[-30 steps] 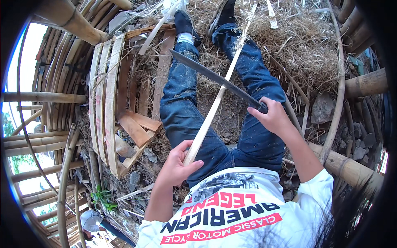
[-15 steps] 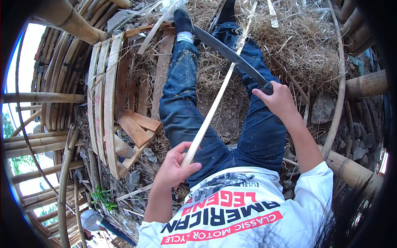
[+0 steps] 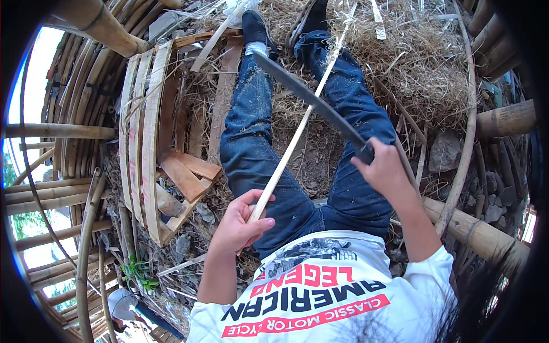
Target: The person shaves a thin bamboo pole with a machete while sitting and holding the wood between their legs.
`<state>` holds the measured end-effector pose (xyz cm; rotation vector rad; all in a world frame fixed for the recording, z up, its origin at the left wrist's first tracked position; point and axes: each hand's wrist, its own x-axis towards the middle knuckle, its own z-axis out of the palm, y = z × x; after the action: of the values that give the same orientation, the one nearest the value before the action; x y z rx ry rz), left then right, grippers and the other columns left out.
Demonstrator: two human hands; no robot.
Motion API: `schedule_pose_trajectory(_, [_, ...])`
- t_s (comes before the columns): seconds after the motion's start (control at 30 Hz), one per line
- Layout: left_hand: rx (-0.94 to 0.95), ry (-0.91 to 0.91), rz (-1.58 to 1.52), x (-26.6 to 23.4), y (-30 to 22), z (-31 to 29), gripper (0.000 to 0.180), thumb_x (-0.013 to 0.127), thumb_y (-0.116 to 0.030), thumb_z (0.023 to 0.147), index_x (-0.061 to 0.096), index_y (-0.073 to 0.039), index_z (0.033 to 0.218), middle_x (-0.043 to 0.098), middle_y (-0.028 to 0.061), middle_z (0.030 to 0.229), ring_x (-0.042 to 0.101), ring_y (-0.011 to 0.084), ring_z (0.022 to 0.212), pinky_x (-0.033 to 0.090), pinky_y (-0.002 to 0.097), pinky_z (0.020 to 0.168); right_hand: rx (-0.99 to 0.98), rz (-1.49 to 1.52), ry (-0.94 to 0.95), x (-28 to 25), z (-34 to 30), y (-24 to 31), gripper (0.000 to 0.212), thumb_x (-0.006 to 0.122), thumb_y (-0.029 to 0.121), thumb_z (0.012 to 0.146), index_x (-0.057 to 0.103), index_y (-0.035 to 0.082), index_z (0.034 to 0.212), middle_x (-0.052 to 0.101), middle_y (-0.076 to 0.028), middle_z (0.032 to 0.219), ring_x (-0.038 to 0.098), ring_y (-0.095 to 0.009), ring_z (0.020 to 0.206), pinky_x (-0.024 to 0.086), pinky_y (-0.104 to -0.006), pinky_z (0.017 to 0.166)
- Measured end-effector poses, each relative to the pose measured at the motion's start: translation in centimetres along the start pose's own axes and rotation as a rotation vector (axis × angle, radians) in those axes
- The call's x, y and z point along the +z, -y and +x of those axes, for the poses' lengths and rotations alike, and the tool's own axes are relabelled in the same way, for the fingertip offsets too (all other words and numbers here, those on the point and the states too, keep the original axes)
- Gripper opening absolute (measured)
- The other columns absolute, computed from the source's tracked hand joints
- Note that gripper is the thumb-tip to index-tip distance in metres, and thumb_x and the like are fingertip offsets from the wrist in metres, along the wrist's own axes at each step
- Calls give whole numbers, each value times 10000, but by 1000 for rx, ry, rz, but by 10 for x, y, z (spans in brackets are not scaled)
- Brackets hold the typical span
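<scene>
My left hand (image 3: 241, 223) is closed around the near end of a long, pale bamboo strip (image 3: 286, 158). The strip slants away between my legs, and its far part is frayed with curled shavings. In my right hand (image 3: 384, 167) is the dark handle of a machete (image 3: 309, 97). Its long dark blade points to the far left and crosses the strip about midway, apparently touching it. The blade's tip lies over my left shin.
A slatted wooden crate (image 3: 153, 137) stands left of my legs. Heaped shavings (image 3: 417, 68) cover the ground at the far right. Rocks (image 3: 445, 151) and a thick bamboo pole (image 3: 474, 228) lie to the right. Bamboo rails (image 3: 63, 134) run along the left.
My right hand has drawn the machete nearer to me, so the blade crosses the strip closer to my left hand. The left hand has barely moved.
</scene>
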<state>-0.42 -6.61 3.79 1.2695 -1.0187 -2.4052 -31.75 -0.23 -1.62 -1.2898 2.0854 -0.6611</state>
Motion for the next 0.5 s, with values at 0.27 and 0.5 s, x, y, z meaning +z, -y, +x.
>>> schedule_pose_trajectory(0.27, [24,14,37,7,3,2,476,676,48,825,459,49,1249,416,-60,584,389,7,382,310,180,337,28,-87,55,6,3,-11,292,802,238,723,676,19,870,679,-187,773,665,-388,785,529,-446,702])
schedule_pose_trajectory(0.5, [42,12,-10,3,2,-1,470,664,50,832,453,50,1253,406,-62,583,383,2,381,298,181,333,79,-157,-144,8,20,-30,237,771,201,735,662,18,839,671,-208,777,660,-394,819,531,-459,710])
